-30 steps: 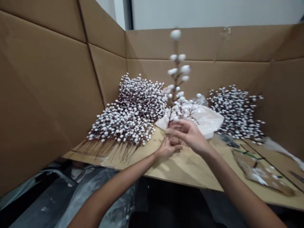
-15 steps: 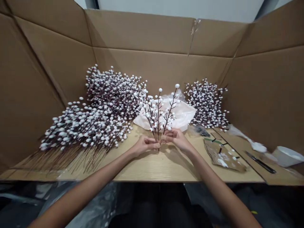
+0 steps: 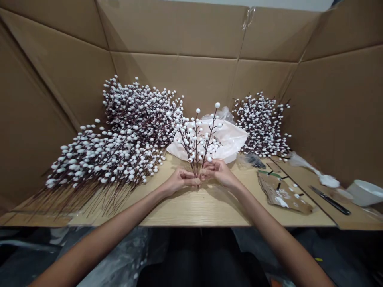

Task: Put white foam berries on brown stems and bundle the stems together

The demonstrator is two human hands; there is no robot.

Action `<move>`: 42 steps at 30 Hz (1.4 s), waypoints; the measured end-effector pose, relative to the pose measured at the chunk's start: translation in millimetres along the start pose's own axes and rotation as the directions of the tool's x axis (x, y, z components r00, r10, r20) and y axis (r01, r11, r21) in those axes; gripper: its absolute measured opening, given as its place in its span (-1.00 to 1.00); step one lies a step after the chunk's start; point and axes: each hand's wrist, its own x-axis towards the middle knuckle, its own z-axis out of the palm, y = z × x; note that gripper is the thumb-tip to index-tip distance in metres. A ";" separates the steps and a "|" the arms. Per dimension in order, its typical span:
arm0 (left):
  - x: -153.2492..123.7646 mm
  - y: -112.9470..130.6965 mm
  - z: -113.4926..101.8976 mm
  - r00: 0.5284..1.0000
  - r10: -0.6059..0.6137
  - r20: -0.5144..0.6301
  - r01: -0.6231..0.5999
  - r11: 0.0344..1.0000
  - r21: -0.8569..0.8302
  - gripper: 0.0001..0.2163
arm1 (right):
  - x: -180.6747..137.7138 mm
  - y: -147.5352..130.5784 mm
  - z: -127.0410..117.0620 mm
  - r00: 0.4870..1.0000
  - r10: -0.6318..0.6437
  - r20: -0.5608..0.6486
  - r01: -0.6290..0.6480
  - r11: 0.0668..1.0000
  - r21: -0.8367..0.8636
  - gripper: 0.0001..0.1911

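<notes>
Upright in front of me stand several dark brown berry stems (image 3: 196, 139) with white berries, gathered at their lower ends. My left hand (image 3: 179, 180) pinches the bottom of these stems between thumb and fingers. From the other side, my right hand (image 3: 219, 173) closes on the stems slightly higher up; its fingertips hide part of them. Behind the berries lies a white plastic bag (image 3: 230, 137), with loose white berries seemingly on it. To the left, a large pile of white berry stems (image 3: 104, 157) spreads over the table.
More berry stems (image 3: 261, 125) lean at the back right. On the right are a stained cardboard piece (image 3: 284, 193), a black-handled knife (image 3: 330, 200), a white cup (image 3: 365, 193) and a small dark bag (image 3: 254, 160). Tall cardboard walls (image 3: 179, 32) enclose the wooden table (image 3: 191, 211).
My view has tipped down slightly, so everything sits a little differently in frame. Both hands keep nearly the same grip on the berry stems.
</notes>
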 end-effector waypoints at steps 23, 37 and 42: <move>1.8 -2.4 -2.1 1.000 -0.024 0.015 0.026 0.990 -0.139 -0.77 | -18.2 -40.9 1.7 0.971 -0.074 0.229 0.128 0.964 -0.233 -0.72; -0.7 -0.9 -7.0 0.997 -0.004 0.080 0.016 0.990 -0.142 -0.79 | -2.9 -47.0 14.7 0.979 -0.061 0.193 0.129 0.923 -0.363 -0.83; -2.0 1.6 -6.3 0.999 -0.003 0.044 0.009 0.990 -0.139 -0.78 | -0.6 -44.5 18.4 0.979 -0.040 0.202 0.108 0.935 -0.339 -0.93</move>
